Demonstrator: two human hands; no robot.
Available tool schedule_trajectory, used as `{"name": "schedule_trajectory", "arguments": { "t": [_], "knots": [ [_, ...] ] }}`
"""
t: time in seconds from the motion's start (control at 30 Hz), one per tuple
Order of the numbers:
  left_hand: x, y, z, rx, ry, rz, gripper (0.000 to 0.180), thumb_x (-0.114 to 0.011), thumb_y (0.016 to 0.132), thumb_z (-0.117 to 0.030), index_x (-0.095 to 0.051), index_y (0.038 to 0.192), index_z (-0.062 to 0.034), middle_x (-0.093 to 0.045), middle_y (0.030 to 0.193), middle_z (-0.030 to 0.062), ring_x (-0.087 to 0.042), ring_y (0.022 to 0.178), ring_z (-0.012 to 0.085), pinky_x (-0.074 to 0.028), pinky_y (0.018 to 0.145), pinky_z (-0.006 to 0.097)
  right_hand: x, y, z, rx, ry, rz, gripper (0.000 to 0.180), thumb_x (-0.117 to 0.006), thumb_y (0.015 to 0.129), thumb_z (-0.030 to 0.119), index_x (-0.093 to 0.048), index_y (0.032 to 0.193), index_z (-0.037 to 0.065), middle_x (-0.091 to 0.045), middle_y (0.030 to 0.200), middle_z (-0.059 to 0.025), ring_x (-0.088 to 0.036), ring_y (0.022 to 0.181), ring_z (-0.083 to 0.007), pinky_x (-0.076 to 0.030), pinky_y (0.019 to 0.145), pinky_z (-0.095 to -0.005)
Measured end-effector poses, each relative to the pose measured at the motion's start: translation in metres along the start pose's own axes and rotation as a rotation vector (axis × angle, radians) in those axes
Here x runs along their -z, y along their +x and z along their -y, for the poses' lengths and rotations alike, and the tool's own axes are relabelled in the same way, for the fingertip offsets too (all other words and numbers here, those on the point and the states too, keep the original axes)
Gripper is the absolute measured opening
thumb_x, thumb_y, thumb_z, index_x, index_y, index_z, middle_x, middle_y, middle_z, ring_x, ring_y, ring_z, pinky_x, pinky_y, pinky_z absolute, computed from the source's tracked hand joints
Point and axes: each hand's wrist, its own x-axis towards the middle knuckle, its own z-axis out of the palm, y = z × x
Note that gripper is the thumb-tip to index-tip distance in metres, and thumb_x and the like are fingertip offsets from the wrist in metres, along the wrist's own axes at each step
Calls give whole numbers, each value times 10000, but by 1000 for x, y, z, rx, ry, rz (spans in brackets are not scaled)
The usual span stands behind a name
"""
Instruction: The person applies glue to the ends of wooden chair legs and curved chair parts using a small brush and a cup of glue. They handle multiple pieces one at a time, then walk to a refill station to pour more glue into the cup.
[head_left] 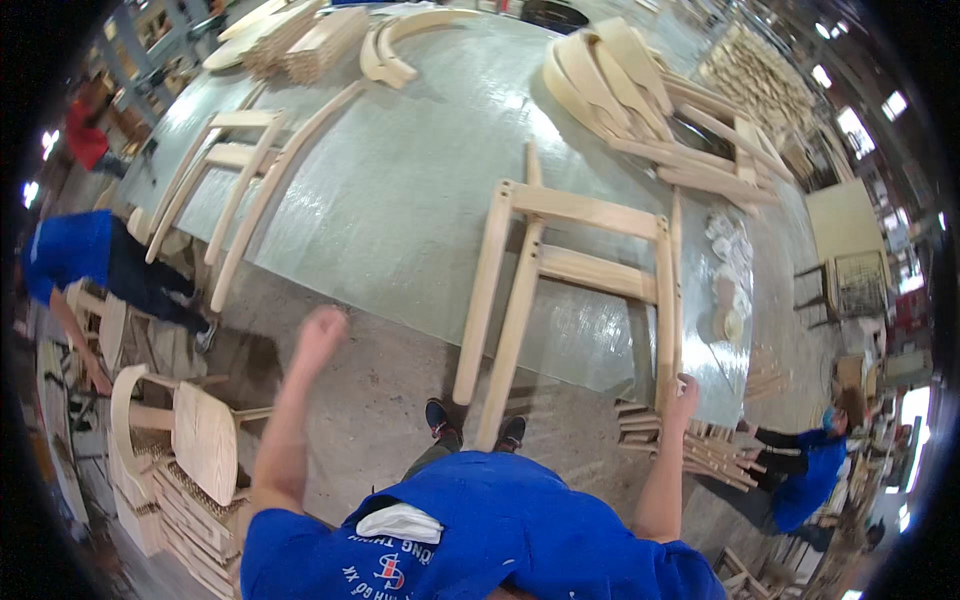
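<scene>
Chair frame (594,272) R of L hand (321,335) (fisted, well apart); R hand (682,400) clamped on its nr-R end.

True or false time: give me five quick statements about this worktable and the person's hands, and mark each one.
1. The right hand is at the lower end of a leg of the nearest wooden frame. True.
2. The left hand touches that frame too. False: it is in the air, apart from the frame.
3. Curved wooden pieces are piled on the far right of the table. True.
4. The wearer's shirt is red. False: it is blue.
5. Something white sits at the shirt's chest. True.
</scene>
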Motion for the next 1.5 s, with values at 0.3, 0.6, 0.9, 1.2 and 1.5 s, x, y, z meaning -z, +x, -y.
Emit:
{"name": "schedule_trajectory", "arguments": {
  "t": [0.3,0.6,0.9,1.2,1.5],
  "knots": [
    [-196,-189,-72,603,-772,586,306,-572,893,-320,-505,1024,-51,-555,755,58,-559,622,132,-489,532,276,17,-30,-73,-512,477,490,485,-526,895,259,-377,1318,75,-564,750,-79,-534,538,-182,-457,491,-320],
    [-159,-207,-84,446,-727,201,215,-610,866,-243,-511,923,-61,-493,607,-2,-430,423,62,-339,366,216,31,-60,-34,-351,595,609,534,-508,906,116,-293,1394,110,-524,731,-23,-458,493,-81,-412,380,-238],
    [10,-138,-3,391,-585,27,209,-577,887,-243,-538,926,-42,-504,623,-3,-456,444,73,-344,366,219,-51,-117,133,-199,766,723,548,-552,869,132,-319,1366,118,-552,831,-63,-507,506,-112,-455,419,-267],
    [135,-33,58,110,341,-204,321,-583,858,-270,-561,1048,-12,-584,746,104,-578,704,247,-468,670,370,-110,-150,255,257,322,940,494,-564,849,218,-414,1295,70,-652,761,-131,-654,650,-197,-516,595,-321],
    [-50,-67,-29,-429,353,-461,247,-580,805,-73,-567,1050,-49,-537,1073,127,-472,1033,314,-357,921,425,-61,-102,123,193,144,972,433,-588,818,297,-540,1188,78,-663,793,-127,-650,759,-265,-500,723,-357]
  ]
}}
